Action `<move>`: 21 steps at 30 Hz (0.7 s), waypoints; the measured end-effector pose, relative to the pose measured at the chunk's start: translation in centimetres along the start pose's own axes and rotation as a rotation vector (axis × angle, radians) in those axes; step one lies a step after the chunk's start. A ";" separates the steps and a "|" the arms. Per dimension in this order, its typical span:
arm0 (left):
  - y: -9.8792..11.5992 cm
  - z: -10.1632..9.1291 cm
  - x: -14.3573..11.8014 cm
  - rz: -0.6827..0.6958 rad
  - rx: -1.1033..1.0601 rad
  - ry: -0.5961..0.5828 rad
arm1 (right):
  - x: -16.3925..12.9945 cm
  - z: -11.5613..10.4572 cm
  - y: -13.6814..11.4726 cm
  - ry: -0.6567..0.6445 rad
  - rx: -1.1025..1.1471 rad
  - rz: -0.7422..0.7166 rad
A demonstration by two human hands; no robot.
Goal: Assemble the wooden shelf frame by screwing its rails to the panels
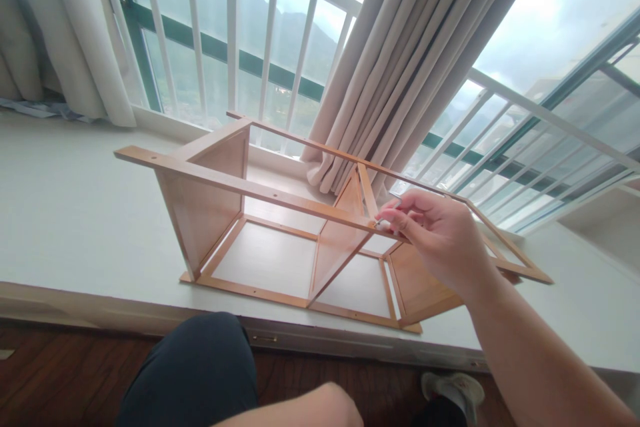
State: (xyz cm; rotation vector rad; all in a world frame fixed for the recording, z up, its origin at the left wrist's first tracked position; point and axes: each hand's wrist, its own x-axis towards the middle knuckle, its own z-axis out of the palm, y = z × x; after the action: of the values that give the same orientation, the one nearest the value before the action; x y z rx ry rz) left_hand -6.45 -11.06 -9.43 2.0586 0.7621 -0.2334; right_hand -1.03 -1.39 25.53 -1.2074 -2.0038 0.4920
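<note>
My right hand (440, 233) pinches a small silver hex key (396, 197) between thumb and fingers. The key's lower end meets the upper front rail (240, 185) of a light-brown wooden shelf frame (285, 299), close to where the middle panel (340, 247) joins it. My right fingers are near or against that rail; contact is hard to tell. At the bottom edge my left hand (336, 405) shows only as a bent, rounded part beyond the forearm, with its fingers hidden. It is apart from the frame.
The frame stands on a white window ledge (75, 200). A beige curtain (395, 47) hangs behind it, with a white railing (270, 40) at the window. My knee (195, 373) is near the ledge's front edge. A shoe (455, 390) stands on the dark wooden floor (65, 373).
</note>
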 end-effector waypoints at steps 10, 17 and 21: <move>-0.2 0.2 0.3 0.008 0.007 0.000 | 0.0 -0.1 -0.3 -0.005 -0.010 0.008; -0.7 0.6 1.3 0.035 0.033 -0.070 | 0.0 0.0 -0.6 0.005 -0.039 0.001; -0.8 0.9 2.7 0.039 0.088 -0.190 | 0.0 0.1 -0.7 0.006 -0.047 0.000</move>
State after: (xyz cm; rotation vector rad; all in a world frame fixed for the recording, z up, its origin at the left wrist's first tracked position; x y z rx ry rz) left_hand -4.66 -10.29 -11.63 2.0958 0.6041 -0.4412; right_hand -1.50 -1.69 25.93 -1.2357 -2.0201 0.4433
